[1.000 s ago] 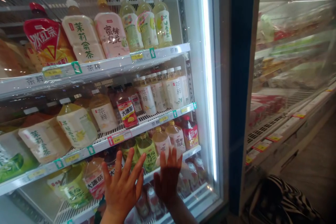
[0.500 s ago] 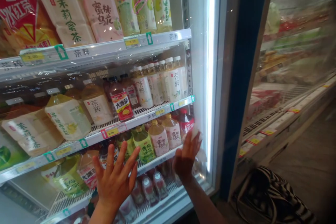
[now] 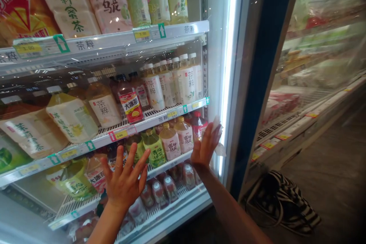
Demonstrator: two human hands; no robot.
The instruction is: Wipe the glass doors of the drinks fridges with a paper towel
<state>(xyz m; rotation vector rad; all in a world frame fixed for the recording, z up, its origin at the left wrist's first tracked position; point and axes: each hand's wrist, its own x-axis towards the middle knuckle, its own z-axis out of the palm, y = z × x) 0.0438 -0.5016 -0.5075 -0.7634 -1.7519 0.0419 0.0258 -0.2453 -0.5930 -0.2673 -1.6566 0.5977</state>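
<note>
My left hand (image 3: 122, 181) lies with fingers spread against the glass door of a lit drinks cooler, before the lower shelves. It holds nothing. At the door's right side, my right hand (image 3: 205, 145) holds a crumpled white tissue (image 3: 220, 149) flat against the glass, its fingers stretched upward over it. Part of the tissue is hidden behind the palm. Through the glass, near the right hand, stand a red-labelled bottle (image 3: 198, 124) and a pink-labelled bottle (image 3: 185, 135). A green-labelled bottle (image 3: 154, 148) shows just right of the left hand's fingertips.
Bottled drinks fill several shelves, with price tags (image 3: 28, 48) along the shelf edges. A bright light strip (image 3: 228, 57) runs down the cooler's right side, beside a dark blue frame (image 3: 264, 57). A zebra-striped bag (image 3: 297, 202) lies on the floor at right.
My right hand has slid a little upward on the glass with the tissue, more of which now shows. The left hand stays nearly in place. The camera view has shifted slightly.
</note>
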